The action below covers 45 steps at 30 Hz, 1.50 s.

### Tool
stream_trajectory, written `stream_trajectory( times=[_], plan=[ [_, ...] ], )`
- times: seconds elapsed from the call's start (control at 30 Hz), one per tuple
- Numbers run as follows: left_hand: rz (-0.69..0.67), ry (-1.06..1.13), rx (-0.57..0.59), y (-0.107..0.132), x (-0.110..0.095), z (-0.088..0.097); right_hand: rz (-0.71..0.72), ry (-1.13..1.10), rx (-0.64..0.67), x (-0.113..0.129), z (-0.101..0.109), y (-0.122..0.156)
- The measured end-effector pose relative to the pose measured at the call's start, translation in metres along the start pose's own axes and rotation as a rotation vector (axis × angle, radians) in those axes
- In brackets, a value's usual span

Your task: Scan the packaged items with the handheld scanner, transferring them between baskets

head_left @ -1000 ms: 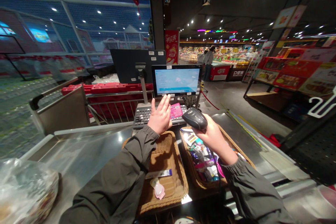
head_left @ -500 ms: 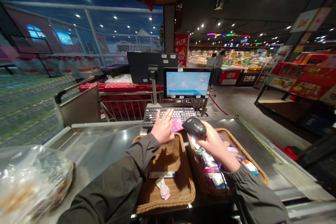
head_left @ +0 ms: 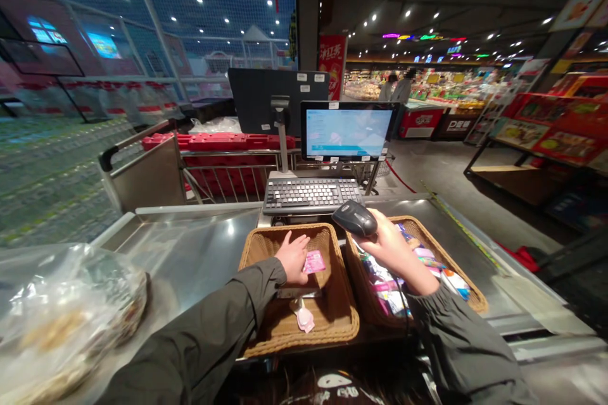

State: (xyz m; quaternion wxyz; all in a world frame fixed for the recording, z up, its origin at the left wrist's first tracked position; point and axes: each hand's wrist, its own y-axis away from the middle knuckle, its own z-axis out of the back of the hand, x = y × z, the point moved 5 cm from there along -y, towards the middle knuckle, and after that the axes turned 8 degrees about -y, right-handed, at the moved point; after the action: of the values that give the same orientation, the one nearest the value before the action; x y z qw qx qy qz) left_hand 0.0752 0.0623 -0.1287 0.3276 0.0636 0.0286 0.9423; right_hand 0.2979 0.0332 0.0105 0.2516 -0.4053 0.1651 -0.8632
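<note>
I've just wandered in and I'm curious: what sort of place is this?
Most likely a supermarket checkout: the right hand holds a black plastic handheld scanner, a flat black-framed screen stands behind a black keyboard with pale keys, and brightly lit, colourful goods displays show beyond.

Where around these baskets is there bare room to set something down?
Bare steel counter lies between the plastic bag and the left basket, and right of the right basket. That one is crowded with small packets.
</note>
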Motion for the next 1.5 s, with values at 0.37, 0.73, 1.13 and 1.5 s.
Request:
stream_trajectory(
  times=[0.37,0.73,1.13,1.5],
  plan=[
    [-0.094,0.017,0.220,0.004,-0.012,-0.059,-0.023,-0.032,0.078,-0.001,-0.003,0.007],
    [-0.073,0.117,0.121,-0.024,-0.034,-0.008,-0.175,0.053,-0.224,-0.037,0.077,0.033],
    [0.050,-0.039,-0.271,-0.154,-0.097,0.056,-0.240,0.066,-0.337,-0.063,0.126,0.059],
    [0.099,0.031,-0.256,-0.170,-0.097,0.046,-0.214,0.048,-0.290,-0.082,0.124,0.058]
  ],
)
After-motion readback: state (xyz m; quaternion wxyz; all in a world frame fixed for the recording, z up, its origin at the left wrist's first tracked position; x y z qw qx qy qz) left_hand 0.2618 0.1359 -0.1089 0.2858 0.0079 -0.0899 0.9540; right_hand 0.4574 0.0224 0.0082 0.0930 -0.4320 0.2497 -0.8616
